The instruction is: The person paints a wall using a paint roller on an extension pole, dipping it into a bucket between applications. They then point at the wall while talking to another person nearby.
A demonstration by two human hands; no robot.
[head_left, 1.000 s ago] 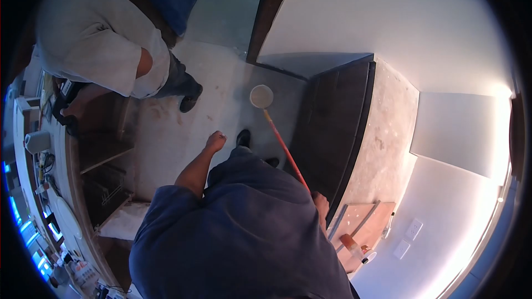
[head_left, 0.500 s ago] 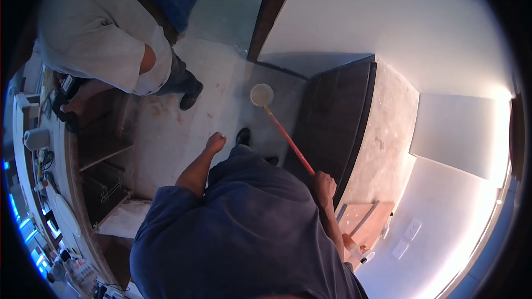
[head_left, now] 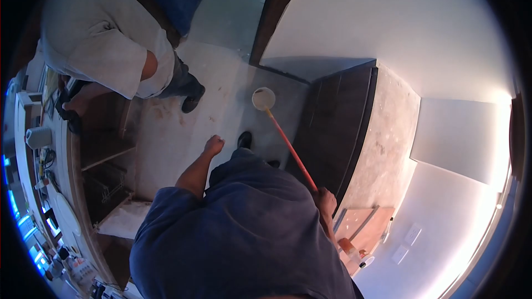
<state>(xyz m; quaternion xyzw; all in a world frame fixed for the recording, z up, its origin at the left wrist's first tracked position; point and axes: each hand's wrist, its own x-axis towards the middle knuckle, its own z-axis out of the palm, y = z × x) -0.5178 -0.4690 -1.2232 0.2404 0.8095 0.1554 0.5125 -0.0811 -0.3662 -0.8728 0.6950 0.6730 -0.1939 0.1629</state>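
My right hand point(head_left: 326, 201) is closed around a long red pole point(head_left: 293, 154). The pole slants forward to a yellowish end at the rim of a round whitish bucket point(head_left: 264, 99) on the floor. My left hand point(head_left: 214, 145) hangs in front of my body over the floor, fingers curled in, with no object showing in it. Beside the pole, on the right, stands a dark cabinet point(head_left: 332, 127) with a dusty, pale worktop point(head_left: 388, 127).
At upper left a person in a light shirt point(head_left: 105, 39) bends over the left-hand counter point(head_left: 64, 160), which carries tools and small items. Open cabinet shelves point(head_left: 108, 158) lie below it. Reddish boards point(head_left: 363, 227) and a bottle point(head_left: 348, 245) rest on the right worktop. White walls rise behind.
My right hand has moved back toward my body along with the pole's near part. My left hand has dropped slightly. The bucket appears a little lower in view.
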